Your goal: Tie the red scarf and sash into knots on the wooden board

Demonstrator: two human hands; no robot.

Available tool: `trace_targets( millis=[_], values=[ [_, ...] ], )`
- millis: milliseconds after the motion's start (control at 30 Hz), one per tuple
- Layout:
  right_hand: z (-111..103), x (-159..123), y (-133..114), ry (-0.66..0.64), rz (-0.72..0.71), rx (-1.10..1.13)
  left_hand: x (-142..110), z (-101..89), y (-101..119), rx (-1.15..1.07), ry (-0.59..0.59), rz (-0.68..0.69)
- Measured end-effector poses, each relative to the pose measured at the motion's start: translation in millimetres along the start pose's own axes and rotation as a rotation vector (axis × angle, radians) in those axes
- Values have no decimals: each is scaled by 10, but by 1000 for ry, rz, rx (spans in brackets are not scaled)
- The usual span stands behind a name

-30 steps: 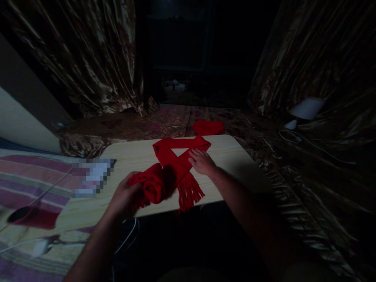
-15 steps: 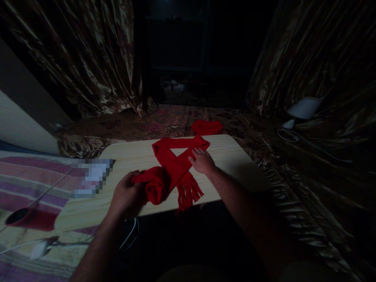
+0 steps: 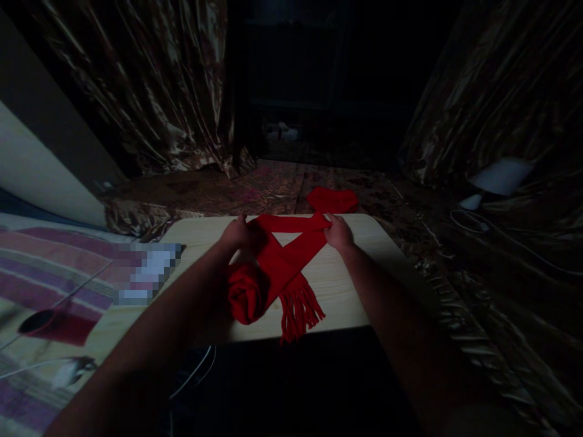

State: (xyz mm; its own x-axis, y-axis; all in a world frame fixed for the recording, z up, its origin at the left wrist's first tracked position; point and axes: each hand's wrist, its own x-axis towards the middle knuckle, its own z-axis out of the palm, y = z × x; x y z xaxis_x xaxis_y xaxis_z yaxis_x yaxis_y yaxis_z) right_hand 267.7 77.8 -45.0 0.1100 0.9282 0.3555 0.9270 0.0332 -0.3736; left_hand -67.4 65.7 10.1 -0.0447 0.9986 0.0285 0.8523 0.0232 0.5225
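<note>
A red scarf (image 3: 291, 254) lies on the pale wooden table (image 3: 337, 291), laid in a loop whose ends cross. One end is a thick roll (image 3: 246, 294) near the front edge; the other has fringe (image 3: 300, 306) that reaches over that edge. My left hand (image 3: 237, 232) grips the loop's far left corner. At the far right corner, my right hand (image 3: 339, 230) pinches the cloth between thumb and fingers. Between both hands the back strip of the scarf runs straight across.
Beyond the table another red cloth (image 3: 333, 199) rests on a patterned cover. A small white lamp (image 3: 501, 176) with its cord stands at the right. To the left are a blurred-out flat item (image 3: 148, 273), a dark red cup-like object (image 3: 59, 328) and a striped bedspread (image 3: 31, 261).
My left hand has left the rolled end and moved forward to the loop's left corner. My right hand has gone from lying flat on the scarf to gripping its right corner.
</note>
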Motion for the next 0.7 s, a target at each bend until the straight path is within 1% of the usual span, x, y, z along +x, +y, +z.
trace_targets(
  millis=[33, 100, 200, 267, 333, 400, 467, 533, 600, 633, 700],
  values=[
    [13, 29, -8, -8, 6, -4, 111, 77, -4, 44, -7, -18],
    [35, 64, -23, -23, 2, -13, 240, 203, -28, 111, 4, -54],
    [59, 72, -10, -28, -23, 0, 279, 324, -105, 142, 106, -72],
    [71, 64, 23, -3, -6, 34, 273, 359, -181, 110, 172, -80],
    [78, 60, 62, 39, 51, 89, 279, 365, -261, 26, 217, -67],
    [80, 70, 93, 67, 98, 168, 298, 357, -331, -70, 246, -5],
    [80, 91, 115, 61, 86, 272, 325, 355, -382, -151, 254, 71],
    [86, 118, 133, 29, 37, 389, 356, 370, -419, -238, 250, 117],
    [102, 147, 154, -13, 11, 481, 393, 402, -451, -380, 243, 107],
    [115, 160, 166, -37, 22, 511, 411, 420, -466, -472, 234, 83],
    [149, 182, 187, -72, 86, 544, 434, 453, -483, -666, 205, 5]
  ],
)
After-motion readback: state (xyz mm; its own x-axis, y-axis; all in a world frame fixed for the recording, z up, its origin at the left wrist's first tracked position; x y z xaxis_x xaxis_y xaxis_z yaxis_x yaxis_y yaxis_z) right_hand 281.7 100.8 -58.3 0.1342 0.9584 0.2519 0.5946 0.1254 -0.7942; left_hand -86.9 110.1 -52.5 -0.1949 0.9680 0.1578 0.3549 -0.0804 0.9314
